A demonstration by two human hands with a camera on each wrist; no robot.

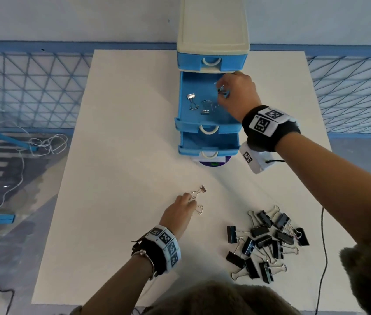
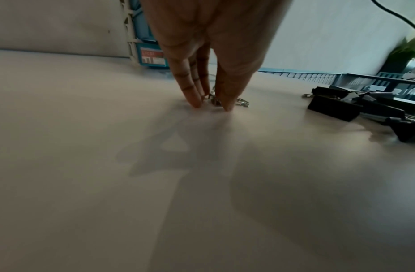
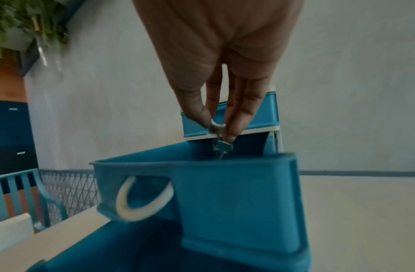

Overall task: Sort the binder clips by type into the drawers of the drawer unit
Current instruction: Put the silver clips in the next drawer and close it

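Blue plastic middle drawer [image 1: 205, 123] of the cream-topped drawer unit [image 1: 211, 30] stands open under your right hand [image 1: 239, 94]; black binder clips [image 1: 264, 242] are heaped on the white table [image 1: 123, 133]. Left wrist view: your left hand [image 2: 208, 55] pinches at a small silver binder clip [image 2: 242, 102] on the table. Right wrist view: your right fingertips [image 3: 234, 127] pinch a silver clip [image 3: 222, 146] above that drawer.
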